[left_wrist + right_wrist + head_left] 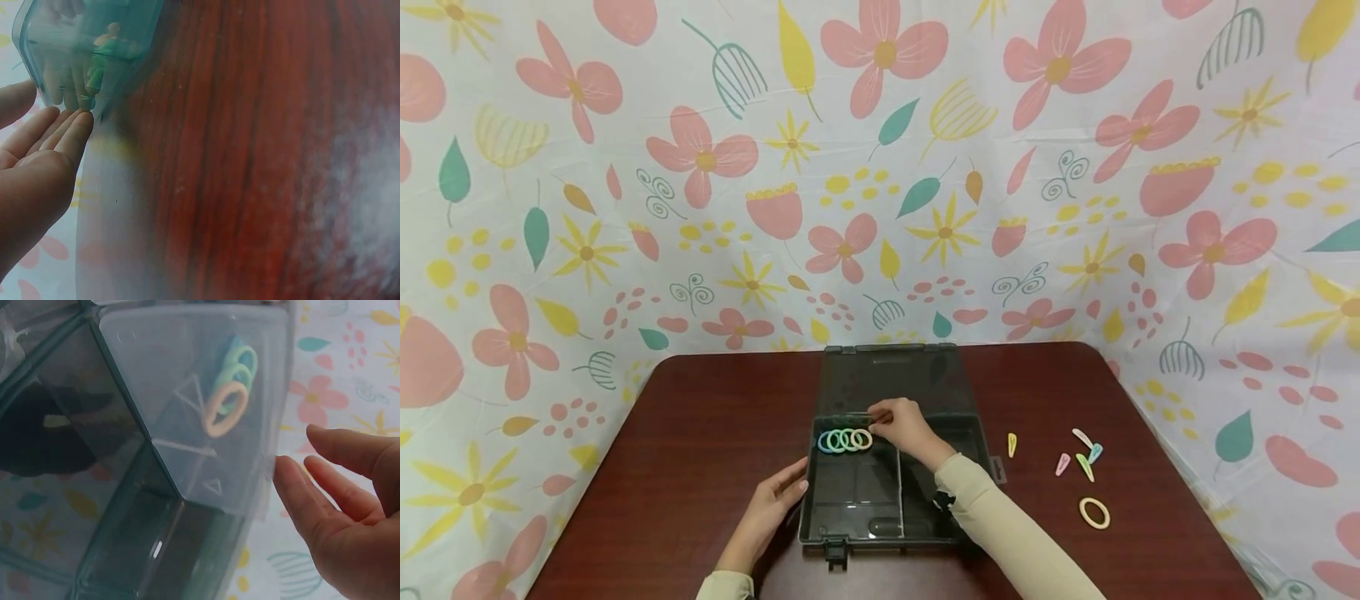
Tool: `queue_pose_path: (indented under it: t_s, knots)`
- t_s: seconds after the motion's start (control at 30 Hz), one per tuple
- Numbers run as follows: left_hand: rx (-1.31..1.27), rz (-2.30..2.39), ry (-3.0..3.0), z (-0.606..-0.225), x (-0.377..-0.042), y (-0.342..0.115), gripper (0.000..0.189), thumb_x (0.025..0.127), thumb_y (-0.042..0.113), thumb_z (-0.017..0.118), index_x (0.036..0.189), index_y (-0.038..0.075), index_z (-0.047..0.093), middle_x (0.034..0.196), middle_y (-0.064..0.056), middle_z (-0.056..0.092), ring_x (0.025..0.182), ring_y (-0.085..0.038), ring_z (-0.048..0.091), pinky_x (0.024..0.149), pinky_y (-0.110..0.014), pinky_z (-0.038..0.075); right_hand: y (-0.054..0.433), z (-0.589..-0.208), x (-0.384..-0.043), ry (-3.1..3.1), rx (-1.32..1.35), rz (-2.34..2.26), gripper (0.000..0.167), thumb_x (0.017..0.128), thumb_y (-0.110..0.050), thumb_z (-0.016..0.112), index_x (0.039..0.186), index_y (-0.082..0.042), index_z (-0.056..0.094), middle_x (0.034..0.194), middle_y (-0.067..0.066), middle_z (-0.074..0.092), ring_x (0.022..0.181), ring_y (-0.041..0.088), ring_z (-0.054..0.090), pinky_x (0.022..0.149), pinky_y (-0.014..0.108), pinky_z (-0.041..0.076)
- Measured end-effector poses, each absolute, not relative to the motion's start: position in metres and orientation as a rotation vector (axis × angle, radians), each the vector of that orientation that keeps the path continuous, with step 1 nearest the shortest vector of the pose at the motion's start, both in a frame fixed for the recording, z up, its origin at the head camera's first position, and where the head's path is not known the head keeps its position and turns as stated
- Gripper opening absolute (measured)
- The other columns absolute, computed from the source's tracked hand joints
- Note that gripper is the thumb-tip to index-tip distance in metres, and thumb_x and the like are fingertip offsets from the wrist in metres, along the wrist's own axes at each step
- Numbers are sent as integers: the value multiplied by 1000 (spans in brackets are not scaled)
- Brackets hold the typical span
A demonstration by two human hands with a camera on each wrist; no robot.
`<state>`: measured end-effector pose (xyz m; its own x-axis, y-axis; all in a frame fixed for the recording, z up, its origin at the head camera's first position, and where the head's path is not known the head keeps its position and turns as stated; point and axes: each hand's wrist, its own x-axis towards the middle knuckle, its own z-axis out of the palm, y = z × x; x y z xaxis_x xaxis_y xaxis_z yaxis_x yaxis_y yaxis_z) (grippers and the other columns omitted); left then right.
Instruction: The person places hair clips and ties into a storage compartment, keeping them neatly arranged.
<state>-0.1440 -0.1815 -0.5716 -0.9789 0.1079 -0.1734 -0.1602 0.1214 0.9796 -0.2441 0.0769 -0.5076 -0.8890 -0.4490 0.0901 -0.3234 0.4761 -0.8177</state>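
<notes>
Nearest me: smoke-dark see-through plastic box, mid-table, open, its black front latch pointing my way; its base runs longest left to right.

Left hand lies open at the left wall, straight fingertips touching it. My beige right sleeve crosses the right compartment and hides part of it.

Off to the right, on the dark red wood-grain table, one loose cream ring. Past it, small tapered hair clips: green, pink, blue, yellow, white.

Back left of the box: row of overlapping pastel rings, long axis left to right — blue end left, peach end right. Above or under the clear panel, cannot tell.

Right hand just beside the peach end; fingers loosely extended, thumb apart, one fingertip at the panel's edge.

Farthest: the lid, tipped back — then flower-printed cloth.
</notes>
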Motion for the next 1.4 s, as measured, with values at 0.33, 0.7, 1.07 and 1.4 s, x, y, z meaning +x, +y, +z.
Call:
queue_pose_path:
  t_s: [0.33, 0.7, 1.07, 1.4]
  knots:
    - [-58, 1973, 2191, -573, -144, -183, 49, 98, 13, 56, 143, 1, 43, 146, -22, 41, 132, -38, 41, 106, -49, 38, 107, -498, -242, 2705, -629, -1462, 27, 88, -4, 68, 115, 0, 66, 105, 16, 68, 91, 26, 66, 77, 33, 56]
    - [-47, 1984, 2200, -575, -144, -185, 48, 98, 12, 57, 142, 0, 45, 145, -22, 42, 131, -38, 42, 106, -47, 39, 165, -505, -238, 2780, -584, -1550, 32, 88, -4, 69, 119, 1, 64, 107, 21, 66, 95, 32, 65, 80, 33, 56]
    - [-25, 1980, 2181, -575, -144, -184, 50, 97, 16, 58, 143, 1, 44, 146, -21, 41, 132, -38, 41, 106, -49, 37, 230, -512, -217, 2884, -479, -1559, 31, 88, -8, 70, 119, -5, 64, 108, 16, 67, 97, 29, 65, 81, 32, 55]
    - [-42, 1960, 2195, -575, -144, -184, 50, 98, 18, 58, 143, 2, 45, 146, -21, 41, 132, -39, 42, 105, -51, 38, 286, -517, -192, 2949, -447, -1516, 36, 91, -12, 68, 126, -5, 60, 112, 17, 65, 98, 29, 64, 77, 21, 53]
